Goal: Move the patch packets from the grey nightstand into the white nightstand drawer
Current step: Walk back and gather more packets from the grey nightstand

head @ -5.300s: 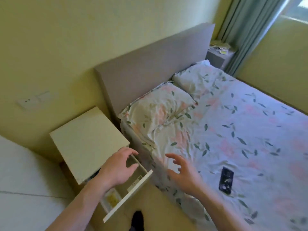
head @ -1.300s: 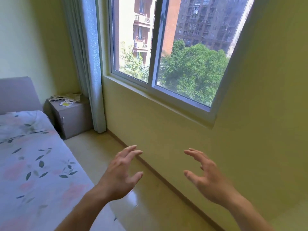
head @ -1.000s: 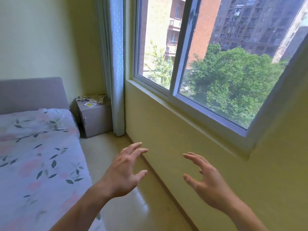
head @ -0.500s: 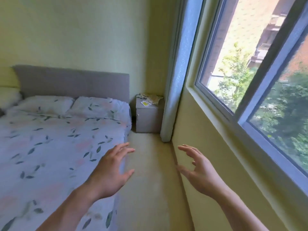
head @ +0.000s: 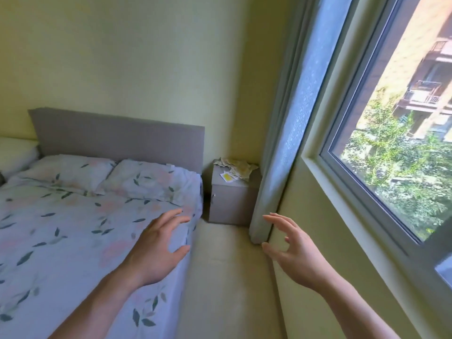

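Both my hands have come round with me since half a second ago: the grey nightstand (head: 232, 199), then a small thing far up the aisle, now sits nearer and larger ahead, and the window has slid off to my right. My left hand (head: 156, 250) hangs over the bed's (head: 61, 241) right edge with fingers spread and loose, holding nothing. My right hand (head: 293, 253) is out over the floor by the curtain (head: 281, 167), fingers straight and a little parted, thumb apart, also empty.

The packets (head: 236, 167) lie in a loose, crumpled heap across the back and right of the nightstand's top, with one yellow-faced packet (head: 227, 177) flat near the front-left corner. I judge them thin, light and floppy, likely slick-faced, so a heap would slide and shed if pinched from one side. Better to scoop under the pile with one hand, press down with the other, and pick the flat one by its edge.
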Demonstrator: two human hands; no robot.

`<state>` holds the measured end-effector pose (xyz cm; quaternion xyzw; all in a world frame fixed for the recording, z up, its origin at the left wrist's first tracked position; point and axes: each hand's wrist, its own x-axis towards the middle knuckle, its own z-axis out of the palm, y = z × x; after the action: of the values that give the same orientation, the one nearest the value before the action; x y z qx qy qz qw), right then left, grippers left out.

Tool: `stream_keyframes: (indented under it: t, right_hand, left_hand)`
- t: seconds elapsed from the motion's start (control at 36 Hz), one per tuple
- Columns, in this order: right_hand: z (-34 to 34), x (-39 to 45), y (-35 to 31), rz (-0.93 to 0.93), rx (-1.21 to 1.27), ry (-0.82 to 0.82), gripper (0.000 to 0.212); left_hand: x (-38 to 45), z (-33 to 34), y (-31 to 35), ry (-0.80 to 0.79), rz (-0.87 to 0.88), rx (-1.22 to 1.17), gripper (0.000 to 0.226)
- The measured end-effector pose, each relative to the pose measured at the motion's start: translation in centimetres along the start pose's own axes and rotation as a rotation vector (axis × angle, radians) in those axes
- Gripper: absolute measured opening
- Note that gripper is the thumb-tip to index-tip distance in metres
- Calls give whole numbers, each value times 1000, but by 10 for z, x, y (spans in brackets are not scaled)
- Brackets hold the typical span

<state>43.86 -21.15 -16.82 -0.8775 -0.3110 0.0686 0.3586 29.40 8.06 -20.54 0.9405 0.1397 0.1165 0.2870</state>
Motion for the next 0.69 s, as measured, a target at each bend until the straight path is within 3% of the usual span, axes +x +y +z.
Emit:
stream_keyframes:
  t: [0.25, 0.69]
  right_hand:
    - [-10, 125, 53, 106, 61, 42, 57]
    - [7, 442, 164, 137, 168, -70, 58]
  left_hand:
    - [166, 28, 13, -65, 136, -57, 53]
    - [453, 57, -49, -83, 5, -19, 50]
